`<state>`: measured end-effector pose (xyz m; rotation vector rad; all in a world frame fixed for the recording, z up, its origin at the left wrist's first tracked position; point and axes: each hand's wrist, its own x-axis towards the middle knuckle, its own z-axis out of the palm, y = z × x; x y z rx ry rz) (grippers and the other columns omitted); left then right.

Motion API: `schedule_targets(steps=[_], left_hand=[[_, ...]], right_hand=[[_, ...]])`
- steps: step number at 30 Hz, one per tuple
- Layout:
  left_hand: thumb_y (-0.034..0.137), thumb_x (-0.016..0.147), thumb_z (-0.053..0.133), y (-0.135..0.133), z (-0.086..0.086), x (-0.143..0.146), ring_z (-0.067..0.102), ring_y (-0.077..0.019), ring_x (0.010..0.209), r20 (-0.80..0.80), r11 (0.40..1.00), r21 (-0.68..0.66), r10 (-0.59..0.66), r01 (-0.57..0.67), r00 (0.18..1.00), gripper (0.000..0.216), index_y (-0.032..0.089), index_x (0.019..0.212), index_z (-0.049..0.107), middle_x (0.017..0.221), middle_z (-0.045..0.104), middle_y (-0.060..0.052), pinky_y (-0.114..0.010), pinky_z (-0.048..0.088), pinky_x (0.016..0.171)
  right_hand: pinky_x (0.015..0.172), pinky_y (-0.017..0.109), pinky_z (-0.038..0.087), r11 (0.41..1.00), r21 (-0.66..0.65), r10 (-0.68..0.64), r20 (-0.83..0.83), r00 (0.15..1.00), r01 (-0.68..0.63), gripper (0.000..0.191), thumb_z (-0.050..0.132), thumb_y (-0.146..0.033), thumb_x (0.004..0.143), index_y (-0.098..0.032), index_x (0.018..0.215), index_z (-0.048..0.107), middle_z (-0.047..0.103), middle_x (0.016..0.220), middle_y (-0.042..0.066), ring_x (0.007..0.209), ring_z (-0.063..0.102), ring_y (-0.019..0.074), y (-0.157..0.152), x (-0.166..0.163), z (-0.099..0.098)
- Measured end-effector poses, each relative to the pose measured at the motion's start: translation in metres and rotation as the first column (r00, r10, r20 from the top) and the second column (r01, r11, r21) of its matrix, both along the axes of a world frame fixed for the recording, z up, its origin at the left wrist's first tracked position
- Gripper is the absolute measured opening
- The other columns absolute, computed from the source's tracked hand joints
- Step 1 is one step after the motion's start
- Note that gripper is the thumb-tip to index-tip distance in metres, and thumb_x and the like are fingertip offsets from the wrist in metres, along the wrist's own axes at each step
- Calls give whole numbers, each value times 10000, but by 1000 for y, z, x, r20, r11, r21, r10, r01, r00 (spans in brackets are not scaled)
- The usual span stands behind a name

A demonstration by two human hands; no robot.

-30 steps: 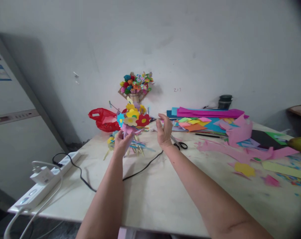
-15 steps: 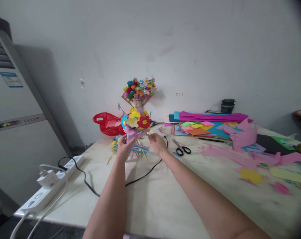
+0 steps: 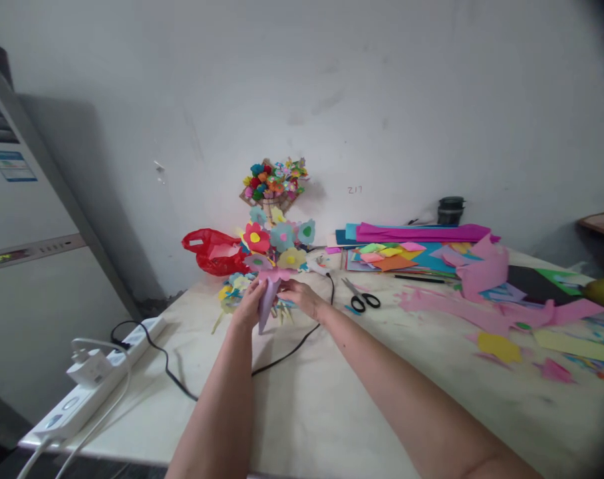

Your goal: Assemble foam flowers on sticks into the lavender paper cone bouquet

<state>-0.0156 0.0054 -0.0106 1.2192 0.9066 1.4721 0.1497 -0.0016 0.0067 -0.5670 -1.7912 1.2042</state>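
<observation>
A bouquet of paper flowers (image 3: 283, 237) in red, pale blue and yellow rises from a lilac paper cone (image 3: 267, 309) with a pink scalloped rim. My left hand (image 3: 249, 303) is closed around the cone's left side. My right hand (image 3: 299, 297) is at the cone's right side just below the rim, its fingertips partly hidden behind it. Behind my hands, more paper flowers (image 3: 229, 291) and thin strips lie on the table. Just past the right hand lies a white glue gun (image 3: 318, 267), partly covered by the blooms.
Black-handled scissors (image 3: 364, 301) lie right of my hands. A black cord (image 3: 302, 342) crosses the table (image 3: 326, 412). At left is a power strip (image 3: 90, 386); at right are pink paper scraps (image 3: 461, 307) and stacked coloured sheets (image 3: 422, 233). A red bag (image 3: 212, 251) and a flower basket (image 3: 272, 183) stand behind.
The bouquet has turned, so different blooms now face me and the cone shows more fully. My right hand has moved left from beside the bouquet onto the cone.
</observation>
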Motion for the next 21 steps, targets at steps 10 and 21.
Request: schedule_targets(steps=[10, 21], left_hand=[[540, 540, 760, -5, 5, 15, 558, -113, 477, 3, 1000, 15, -13, 12, 1000, 565, 196, 936, 550, 687, 611, 17, -245, 464, 431], [365, 518, 805, -8, 3, 13, 609, -125, 630, -218, 992, 61, -96, 112, 971, 748, 177, 1180, 511, 906, 640, -49, -247, 501, 571]], right_hand=[[630, 271, 493, 980, -187, -93, -161, 983, 62, 396, 757, -378, 607, -178, 922, 622, 665, 800, 8, 691, 584, 140, -3, -15, -6], [810, 351, 506, 949, -119, -305, -121, 945, 291, 312, 706, -375, 637, -206, 891, 637, 679, 928, 45, 899, 623, 219, 9, -11, -12]])
